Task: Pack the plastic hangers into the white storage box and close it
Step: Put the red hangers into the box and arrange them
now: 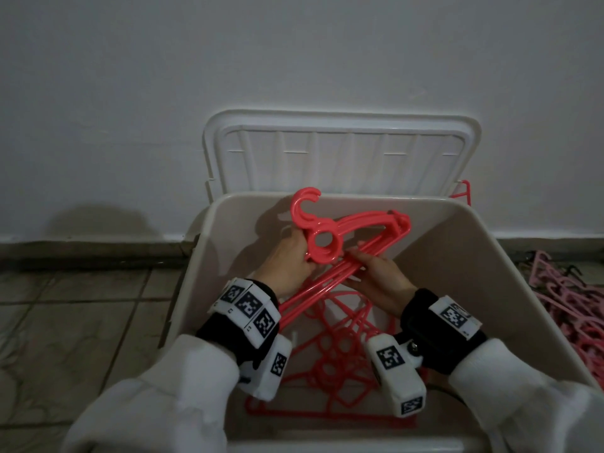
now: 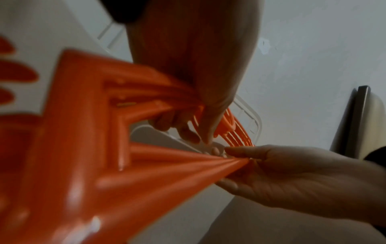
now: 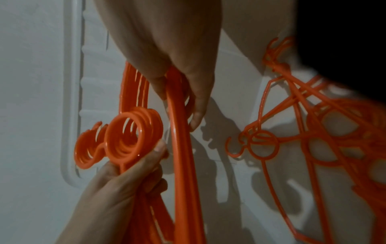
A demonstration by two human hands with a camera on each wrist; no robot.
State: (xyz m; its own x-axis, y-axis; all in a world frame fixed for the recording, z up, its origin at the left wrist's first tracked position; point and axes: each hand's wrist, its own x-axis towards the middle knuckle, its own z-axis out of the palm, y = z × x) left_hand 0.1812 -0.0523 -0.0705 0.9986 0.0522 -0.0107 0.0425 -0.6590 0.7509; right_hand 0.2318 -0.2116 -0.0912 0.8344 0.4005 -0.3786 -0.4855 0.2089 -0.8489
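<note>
The white storage box (image 1: 464, 266) stands open on the floor, its lid (image 1: 340, 158) leaning back against the wall. I hold a stack of several coral-red plastic hangers (image 1: 356, 227) tilted over the box. My left hand (image 1: 294, 253) grips the stack just below its rings and hooks (image 3: 133, 137). My right hand (image 1: 362, 261) pinches the long bottom bars (image 3: 181, 132) between thumb and fingers. In the left wrist view the stack's corner (image 2: 83, 148) fills the frame, blurred. Several more red hangers (image 1: 336, 351) lie tangled on the box floor.
A heap of pink hangers (image 1: 568, 308) lies on the tiled floor right of the box. One red hanger (image 1: 462, 191) sticks up behind the box's far right corner. The white wall (image 1: 294, 60) is close behind. Tiled floor (image 1: 81, 305) extends left.
</note>
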